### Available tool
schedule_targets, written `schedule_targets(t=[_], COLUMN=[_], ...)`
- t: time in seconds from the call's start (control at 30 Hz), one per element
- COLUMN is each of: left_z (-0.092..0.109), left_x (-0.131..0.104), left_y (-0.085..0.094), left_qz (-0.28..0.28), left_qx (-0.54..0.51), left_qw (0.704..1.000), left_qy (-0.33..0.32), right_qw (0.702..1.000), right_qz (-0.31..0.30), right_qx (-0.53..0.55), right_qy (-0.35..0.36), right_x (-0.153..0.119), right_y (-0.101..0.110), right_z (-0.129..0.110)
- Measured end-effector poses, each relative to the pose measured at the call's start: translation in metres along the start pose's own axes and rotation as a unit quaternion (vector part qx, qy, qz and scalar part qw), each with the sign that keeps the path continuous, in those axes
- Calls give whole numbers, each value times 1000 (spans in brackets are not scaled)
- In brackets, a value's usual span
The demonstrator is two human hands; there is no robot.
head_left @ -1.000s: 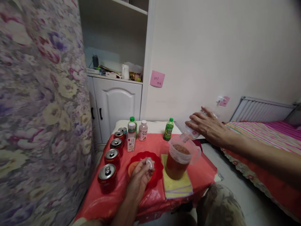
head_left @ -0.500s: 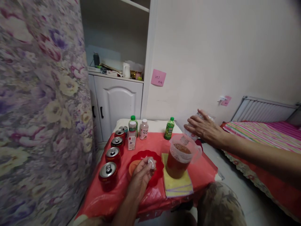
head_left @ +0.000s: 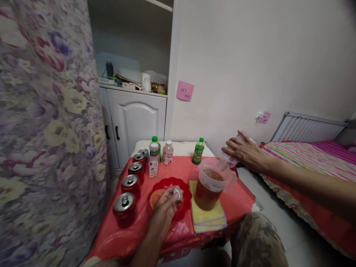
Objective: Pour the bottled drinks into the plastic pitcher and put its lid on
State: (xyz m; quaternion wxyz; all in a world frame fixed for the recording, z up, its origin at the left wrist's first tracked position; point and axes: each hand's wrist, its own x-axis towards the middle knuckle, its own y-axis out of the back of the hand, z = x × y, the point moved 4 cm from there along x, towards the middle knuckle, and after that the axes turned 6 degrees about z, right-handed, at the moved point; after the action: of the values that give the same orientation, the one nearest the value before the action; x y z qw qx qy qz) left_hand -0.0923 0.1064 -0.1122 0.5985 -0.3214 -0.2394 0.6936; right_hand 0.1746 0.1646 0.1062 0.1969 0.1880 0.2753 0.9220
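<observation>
Between the fingertips of my left hand (head_left: pixel 166 204) is a small white cap (head_left: pixel 177 193), over a red scalloped tray (head_left: pixel 185 204) with an orange item inside. My right hand (head_left: pixel 240 150) is wrapped round a clear labelled bottle (head_left: pixel 229 160), tipped with its mouth at the rim of a plastic pitcher (head_left: pixel 208 191). Reddish-brown liquid with foam on top fills much of the pitcher. Beneath the pitcher lies a folded yellow cloth (head_left: pixel 207 221).
Several red cans (head_left: pixel 125 209) line the table's left side. Behind them stand a pink bottle (head_left: pixel 168 152), a carton-like labelled bottle (head_left: pixel 153 167) and a green bottle (head_left: pixel 198 151). A floral curtain (head_left: pixel 47 129) hangs left; a bed (head_left: pixel 306 155) is at right.
The view has shifted slightly. My right hand and the tipped bottle have moved a little to the right relative to the pitcher. My left hand keeps its hold on the cap.
</observation>
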Motion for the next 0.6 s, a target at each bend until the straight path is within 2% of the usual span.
schedule_targets(t=[0.6], left_z=[-1], left_x=[1], left_y=[0], left_qz=[5], left_qx=[5], left_qw=[1000], left_qy=[4], right_qw=[998], right_qz=[-30], right_qx=[35], right_qy=[-40], right_x=[-12], right_y=[-12], right_z=[2])
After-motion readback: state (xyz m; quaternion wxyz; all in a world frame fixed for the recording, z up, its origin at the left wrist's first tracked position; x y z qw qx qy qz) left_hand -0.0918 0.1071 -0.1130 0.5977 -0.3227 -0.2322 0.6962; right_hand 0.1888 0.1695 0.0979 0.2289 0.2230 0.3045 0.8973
